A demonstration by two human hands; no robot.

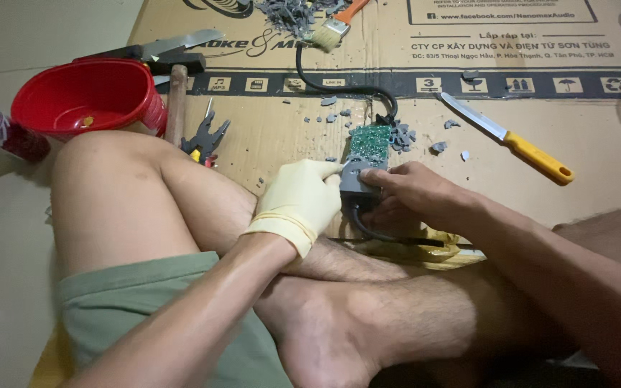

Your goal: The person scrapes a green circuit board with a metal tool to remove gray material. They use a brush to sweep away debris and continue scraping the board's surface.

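Over our crossed legs, we are clamping both left hand (pixel 303 201) and right hand (pixel 411 190) on the gray adapter block (pixel 357 183), risking cracking its green circuit board (pixel 368 141) if we pry hard.

The left hand (pixel 303 201), in a cream rubber glove, and the bare right hand (pixel 415 197) both grip a grey block (pixel 357 183) with a green circuit board (pixel 369 141) at its far end, over flattened cardboard (pixel 289 136) on the floor; a black cable (pixel 325 86) runs from the board; grey chips (pixel 402 136) lie beside it; a yellow-handled knife (pixel 512 140) lies to the right; a red bowl (pixel 88 97), pliers (pixel 206 140) and a brush (pixel 332 30) lie to the left and beyond.
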